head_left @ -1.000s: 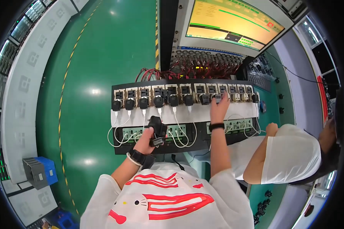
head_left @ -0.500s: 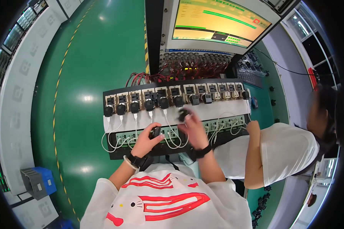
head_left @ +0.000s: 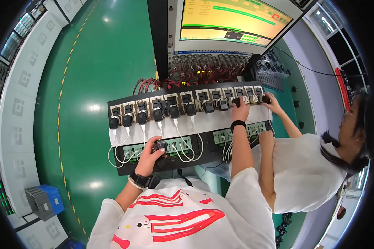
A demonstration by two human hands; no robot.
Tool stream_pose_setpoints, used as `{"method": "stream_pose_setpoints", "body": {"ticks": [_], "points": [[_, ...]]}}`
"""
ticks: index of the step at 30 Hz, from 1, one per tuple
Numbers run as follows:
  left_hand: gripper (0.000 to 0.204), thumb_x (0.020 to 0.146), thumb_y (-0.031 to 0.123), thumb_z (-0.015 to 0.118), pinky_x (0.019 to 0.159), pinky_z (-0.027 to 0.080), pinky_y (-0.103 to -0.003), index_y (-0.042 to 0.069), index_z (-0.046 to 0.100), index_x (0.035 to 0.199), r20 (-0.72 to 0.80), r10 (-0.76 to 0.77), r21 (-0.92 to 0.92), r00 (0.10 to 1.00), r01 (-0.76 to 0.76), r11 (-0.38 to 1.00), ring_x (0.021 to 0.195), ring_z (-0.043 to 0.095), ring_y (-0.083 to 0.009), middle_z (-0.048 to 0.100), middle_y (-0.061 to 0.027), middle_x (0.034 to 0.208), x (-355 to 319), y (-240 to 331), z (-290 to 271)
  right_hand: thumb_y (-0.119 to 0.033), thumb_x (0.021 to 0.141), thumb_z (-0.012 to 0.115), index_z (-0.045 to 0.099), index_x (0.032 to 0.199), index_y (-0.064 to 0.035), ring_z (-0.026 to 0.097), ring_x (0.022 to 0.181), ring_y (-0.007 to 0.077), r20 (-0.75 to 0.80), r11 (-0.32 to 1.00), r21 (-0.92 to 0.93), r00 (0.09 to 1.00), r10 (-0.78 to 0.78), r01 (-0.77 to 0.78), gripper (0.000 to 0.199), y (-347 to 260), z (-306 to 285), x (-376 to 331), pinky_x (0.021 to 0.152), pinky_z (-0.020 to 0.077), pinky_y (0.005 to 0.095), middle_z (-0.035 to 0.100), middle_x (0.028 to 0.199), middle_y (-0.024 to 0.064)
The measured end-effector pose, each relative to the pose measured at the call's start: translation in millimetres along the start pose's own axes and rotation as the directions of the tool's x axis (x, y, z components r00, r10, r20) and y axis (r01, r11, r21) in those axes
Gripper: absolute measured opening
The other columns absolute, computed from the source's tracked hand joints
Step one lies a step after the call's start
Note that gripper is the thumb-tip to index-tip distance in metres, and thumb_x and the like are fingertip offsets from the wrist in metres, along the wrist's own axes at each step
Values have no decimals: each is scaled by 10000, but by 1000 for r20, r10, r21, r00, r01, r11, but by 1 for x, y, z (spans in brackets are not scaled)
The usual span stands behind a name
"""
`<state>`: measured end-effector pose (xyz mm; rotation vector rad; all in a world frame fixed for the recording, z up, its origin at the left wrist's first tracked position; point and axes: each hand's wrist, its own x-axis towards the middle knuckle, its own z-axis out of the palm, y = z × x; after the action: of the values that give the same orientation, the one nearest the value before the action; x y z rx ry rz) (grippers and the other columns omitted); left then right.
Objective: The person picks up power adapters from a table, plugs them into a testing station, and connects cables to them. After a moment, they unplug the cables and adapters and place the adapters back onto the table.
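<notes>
My left hand [head_left: 147, 159] is closed round a black power adapter [head_left: 160, 146], above the near left part of the socket rack. My right hand [head_left: 240, 113] reaches to the right part of the socket row [head_left: 227, 92] and grips another black power adapter [head_left: 237, 102] at a socket's front; whether its pins are seated is hidden. Black adapters [head_left: 142, 118] sit in several sockets on the left, some with white cables [head_left: 176, 126] plugged in. The cables run down to a green circuit board [head_left: 183, 144]. White plugs show in sockets beside my right hand.
A co-worker's hand [head_left: 274, 104] touches the black adapter [head_left: 266, 99] at the row's right end; their other arm [head_left: 266, 162] lies near mine. Behind the rack stand red wires [head_left: 147, 86] and a lit monitor [head_left: 232, 25]. A grey and blue crate [head_left: 45, 201] sits far left.
My right hand has swung right with its adapter, from above the rack's middle to the right-hand sockets. My left hand has shifted slightly left. The co-worker's hand now reaches the end socket.
</notes>
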<state>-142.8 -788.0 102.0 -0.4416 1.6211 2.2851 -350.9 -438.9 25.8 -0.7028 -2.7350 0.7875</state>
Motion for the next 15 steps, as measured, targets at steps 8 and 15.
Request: {"method": "stream_pose_setpoints", "body": {"ticks": [8, 15], "points": [[599, 782, 19, 622, 727, 473, -247, 101, 373, 1320, -15, 180, 127, 983, -177, 976, 825, 539, -114, 542, -74, 1070, 6, 14, 14, -69, 744, 566, 377, 1343, -68, 519, 936, 390, -39, 975, -37, 974, -222, 221, 629, -26, -30, -22, 827, 438, 442, 487, 1072, 245], [498, 766, 94, 674, 782, 465, -281, 55, 437, 1202, 22, 326, 443, 945, -301, 844, 877, 575, -154, 577, -79, 1000, 6, 14, 27, -172, 927, 502, 407, 1339, -53, 490, 1073, 132, 698, 463, 715, 512, -500, -523, 439, -108, -46, -223, 921, 410, 269, 516, 1164, 61]]}}
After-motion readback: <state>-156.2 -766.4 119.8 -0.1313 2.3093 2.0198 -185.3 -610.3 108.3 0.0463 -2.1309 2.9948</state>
